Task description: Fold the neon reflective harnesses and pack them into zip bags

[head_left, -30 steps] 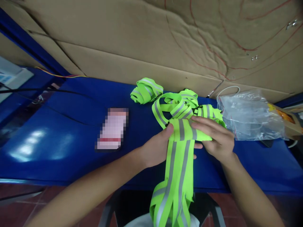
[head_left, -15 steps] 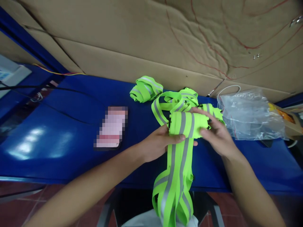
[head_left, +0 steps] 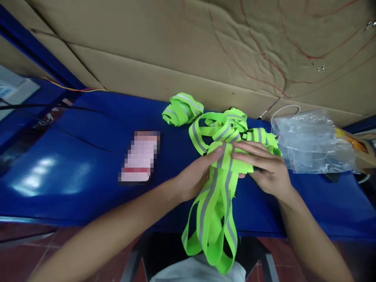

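Between my hands is a bundle of neon-green reflective straps [head_left: 216, 196] with grey stripes, folded or rolled at its top. My left hand [head_left: 199, 174] grips the left side of the roll, thumb on top and fingers beneath. Across the right part of the roll lie the fingers of my right hand [head_left: 268, 166], its thumb hidden behind them. Loose strap loops hang down over the table edge toward my lap. Just beyond my hands rest more green straps [head_left: 198, 137], and a separate rolled green bundle [head_left: 183, 109] sits farther left.
A phone [head_left: 139, 156] with a blurred screen lies on the blue table [head_left: 79, 149], left of my hands. To the right are clear plastic bags [head_left: 314, 145] and a cardboard box [head_left: 362, 150]. Black cables [head_left: 79, 137] cross the left side. A cardboard panel [head_left: 164, 51] stands behind.
My right hand has shifted from the roll's right edge to lay its fingers over the top. My left thumb has moved up. The hanging strap ends have risen and spread into loops.
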Motion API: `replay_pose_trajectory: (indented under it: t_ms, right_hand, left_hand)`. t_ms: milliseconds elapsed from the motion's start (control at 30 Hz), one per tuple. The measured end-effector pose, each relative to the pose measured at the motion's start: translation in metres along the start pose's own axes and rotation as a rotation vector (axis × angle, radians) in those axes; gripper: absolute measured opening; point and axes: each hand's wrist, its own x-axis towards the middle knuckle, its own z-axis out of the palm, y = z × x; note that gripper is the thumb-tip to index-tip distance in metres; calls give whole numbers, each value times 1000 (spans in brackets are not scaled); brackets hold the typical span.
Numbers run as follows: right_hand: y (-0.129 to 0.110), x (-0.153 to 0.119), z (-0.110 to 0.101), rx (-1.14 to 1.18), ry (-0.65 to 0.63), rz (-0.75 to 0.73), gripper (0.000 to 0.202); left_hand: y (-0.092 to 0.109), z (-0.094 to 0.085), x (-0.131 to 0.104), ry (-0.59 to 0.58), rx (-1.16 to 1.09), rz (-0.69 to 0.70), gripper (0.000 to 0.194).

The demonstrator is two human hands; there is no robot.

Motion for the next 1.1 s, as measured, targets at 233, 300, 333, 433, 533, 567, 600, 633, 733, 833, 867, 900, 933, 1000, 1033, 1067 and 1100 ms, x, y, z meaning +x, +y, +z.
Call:
replay_pose_trajectory:
  t_ms: [233, 300, 333, 433, 533, 567, 600, 633, 733, 833, 867, 900, 933, 1000, 1033, 1067, 1100]
  right_hand:
    - [-4, -2, -15, 466, -120, 214, 63]
    - [-4, -3, -9, 395, -76, 324, 72]
    - [-4, -3, -5, 321, -91, 379, 70]
    - [-8, -2, 8, 174, -36, 452, 58]
    - [-14, -2, 14, 74, 98, 403, 50]
    - [-16, -2, 15, 27, 129, 375, 50]
    - [-18, -3, 15, -16, 153, 351, 49]
    - [-19, -3, 16, -51, 167, 330, 49]
    - [-22, -6, 19, -102, 207, 282, 49]
    - [-27, -7, 20, -115, 280, 258, 51]
    - [-30, -8, 20, -117, 320, 256, 53]
    - [-33, -8, 19, -120, 364, 259, 54]
    - [-35, -9, 18, -125, 407, 267, 54]
    - [-39, -10, 15, -138, 465, 277, 55]
    - [-40, -10, 14, -140, 469, 269, 56]
    - [-41, -11, 13, -136, 457, 249, 57]
    - [-40, -12, 13, -128, 439, 217, 58]
  left_hand:
    - [3, 2, -5, 165, 35, 32, 72]
    - [3, 3, -6, 147, 53, 58, 85]
    - [3, 3, -6, 143, 61, 71, 88]
    - [0, 3, -4, 178, 64, 105, 85]
    - [-2, 2, -1, 158, 42, 59, 70]
    - [-2, 1, 0, 127, 35, 28, 64]
    - [-2, 0, 0, 102, 32, 0, 58]
    - [-2, -1, 1, 91, 33, -14, 54]
    - [-1, -1, 0, 116, 49, 3, 50]
    - [0, 1, -4, 100, 61, -14, 51]
    - [-1, 2, -6, 88, 73, -34, 52]
    - [-2, 3, -7, 79, 90, -55, 54]
    - [-3, 4, -9, 73, 110, -72, 55]
    - [-6, 4, -10, 69, 133, -86, 58]
    - [-7, 4, -11, 65, 134, -86, 57]
    - [-8, 4, -10, 54, 131, -85, 56]
    - [-8, 3, -10, 37, 124, -86, 53]
